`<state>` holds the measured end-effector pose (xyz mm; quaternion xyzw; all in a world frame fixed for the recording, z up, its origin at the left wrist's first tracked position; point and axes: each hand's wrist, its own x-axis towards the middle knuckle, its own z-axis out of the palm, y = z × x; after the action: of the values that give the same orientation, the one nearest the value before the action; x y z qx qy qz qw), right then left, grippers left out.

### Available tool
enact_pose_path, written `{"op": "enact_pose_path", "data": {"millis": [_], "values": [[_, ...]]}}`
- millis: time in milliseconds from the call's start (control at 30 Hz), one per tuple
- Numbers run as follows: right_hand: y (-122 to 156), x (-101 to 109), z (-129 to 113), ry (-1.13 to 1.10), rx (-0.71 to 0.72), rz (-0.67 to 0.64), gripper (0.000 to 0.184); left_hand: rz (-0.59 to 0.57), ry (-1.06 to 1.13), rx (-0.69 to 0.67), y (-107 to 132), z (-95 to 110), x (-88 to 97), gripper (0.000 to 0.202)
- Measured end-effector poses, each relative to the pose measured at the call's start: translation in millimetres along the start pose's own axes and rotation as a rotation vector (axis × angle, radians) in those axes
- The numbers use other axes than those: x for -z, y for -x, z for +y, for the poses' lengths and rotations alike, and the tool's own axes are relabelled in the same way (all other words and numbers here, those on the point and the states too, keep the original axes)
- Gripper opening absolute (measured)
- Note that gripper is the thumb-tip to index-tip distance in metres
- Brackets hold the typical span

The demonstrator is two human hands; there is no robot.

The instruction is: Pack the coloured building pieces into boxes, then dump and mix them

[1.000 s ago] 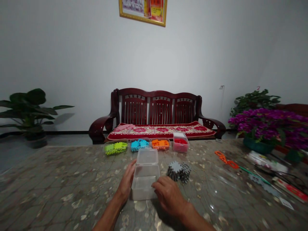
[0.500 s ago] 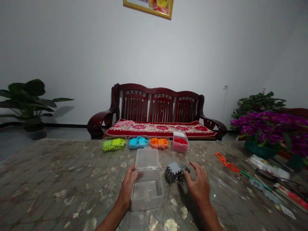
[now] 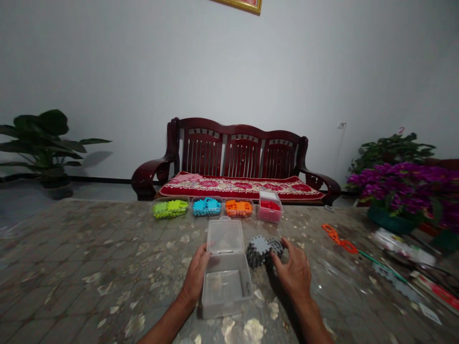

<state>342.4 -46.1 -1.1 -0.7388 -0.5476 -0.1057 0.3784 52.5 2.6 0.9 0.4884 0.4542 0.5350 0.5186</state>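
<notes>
One clear box [image 3: 227, 306] stands open on the patterned table [image 3: 161, 258], its lid [image 3: 225, 236] tipped back on the far side; the left hand [image 3: 194, 276] holds the box by its left side, fingers and thumb closed on the wall near the hinge; just right of the box sits a pile of gray gears [image 3: 258, 245]; the right hand [image 3: 296, 270] is at the pile's right end, thumb and fingers parted around it, though whether they grip I cannot tell; beyond the box, four tubs stand in a row, holding green gears [image 3: 171, 208], blue gears [image 3: 207, 206], orange gears [image 3: 238, 207] and red pieces [image 3: 270, 206]; behind them is a sofa [image 3: 242, 155].
</notes>
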Motion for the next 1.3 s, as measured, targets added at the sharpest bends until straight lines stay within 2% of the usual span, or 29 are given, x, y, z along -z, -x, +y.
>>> {"op": "enact_pose_path", "data": {"millis": [133, 233, 300, 433, 533, 600, 667, 733, 833, 933, 1067, 1300], "values": [[-4, 10, -5, -0.113, -0.086, 0.135, 0.052, -0.030, 0.021, 0.048, 1, 5, -1.5, 0.060], [-2, 21, -14, -0.311, -0.101, 0.200, 0.054, -0.047, 0.028, 0.053, 3, 10, -2.9, 0.057], [3, 27, -25, -0.434, -0.043, 0.151, 0.052, -0.057, 0.018, 0.043, 4, 13, -3.4, 0.054], [16, 36, -55, -0.567, 0.178, -0.100, 0.043, -0.071, 0.016, 0.027, 4, 13, -4.0, 0.053], [20, 35, -81, -0.594, 0.351, -0.267, 0.051, -0.084, 0.039, 0.000, 4, 10, -4.2, 0.051], [22, 30, -93, -0.568, 0.444, -0.319, 0.058, -0.098, 0.054, -0.018, 3, 7, -4.0, 0.050], [22, 25, -98, -0.534, 0.497, -0.312, 0.059, -0.109, 0.055, -0.026, 3, 5, -3.4, 0.049], [21, 21, -91, -0.510, 0.482, -0.252, 0.050, -0.108, 0.035, -0.020, 4, 5, -2.7, 0.050], [16, 17, -62, -0.452, 0.329, -0.078, 0.030, -0.093, 0.000, -0.008, 4, 7, -1.8, 0.051], [5, 16, -26, -0.303, 0.168, 0.071, 0.030, -0.083, -0.017, -0.004, 4, 8, -1.5, 0.051], [-4, 14, -1, -0.098, 0.072, 0.044, 0.042, -0.088, -0.021, 0.007, 3, 7, -1.3, 0.053], [0, 12, -8, 0.094, 0.025, -0.052, 0.042, -0.074, -0.050, 0.004, 2, 9, -1.1, 0.053]]}}
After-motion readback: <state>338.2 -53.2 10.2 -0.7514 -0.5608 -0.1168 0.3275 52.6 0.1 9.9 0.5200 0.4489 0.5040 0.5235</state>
